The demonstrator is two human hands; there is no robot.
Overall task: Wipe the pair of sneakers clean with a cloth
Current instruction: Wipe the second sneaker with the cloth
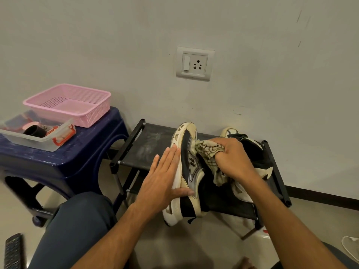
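Note:
A cream, black and silver sneaker point(189, 166) lies tipped on its side on a low black rack point(143, 150), sole to the left. My left hand point(165, 179) presses flat against its sole, fingers straight, thumb under the upper. My right hand point(231, 158) grips a crumpled cream cloth point(208, 152) with dark lines and holds it against the sneaker's upper. The second sneaker point(252, 152) sits behind my right hand, mostly hidden.
A dark blue plastic stool point(64, 162) stands at the left, carrying a pink basket point(68, 103) and a clear tub point(38, 141) of small items. A wall socket point(194, 64) is above the rack. My knee point(77, 220) is below left.

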